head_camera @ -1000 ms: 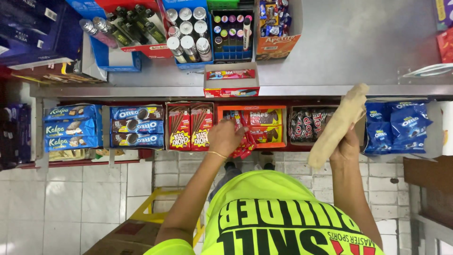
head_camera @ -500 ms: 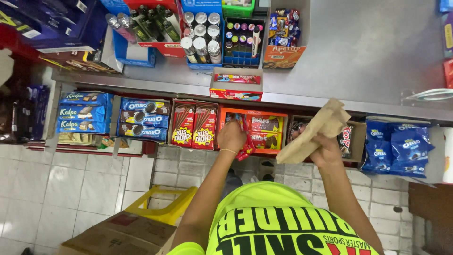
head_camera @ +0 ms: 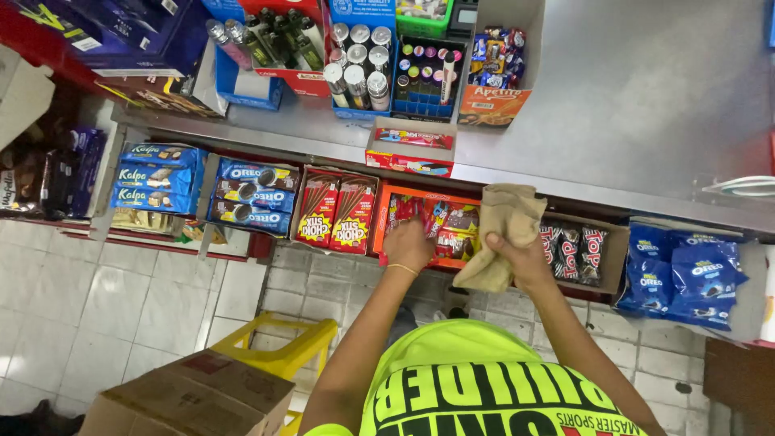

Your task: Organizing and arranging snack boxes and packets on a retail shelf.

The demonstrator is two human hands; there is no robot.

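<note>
My left hand reaches into an orange display box of small red-wrapped snacks on the lower shelf; its fingers are closed around some of the packets. A thin bracelet sits on that wrist. My right hand grips a crumpled tan cloth, held up just right of the orange box and in front of a brown box of dark snack packs. My bright yellow-green shirt fills the bottom of the view.
Red stick-snack packs, blue cookie boxes and blue biscuit packs line the lower shelf to the left; blue cookie bags lie right. A steel counter above carries display boxes. A yellow stool and cardboard box stand below.
My right hand has lowered and bunched the tan cloth, bringing it nearer the orange box. My left hand stays in the orange box. The camera view has shifted slightly.
</note>
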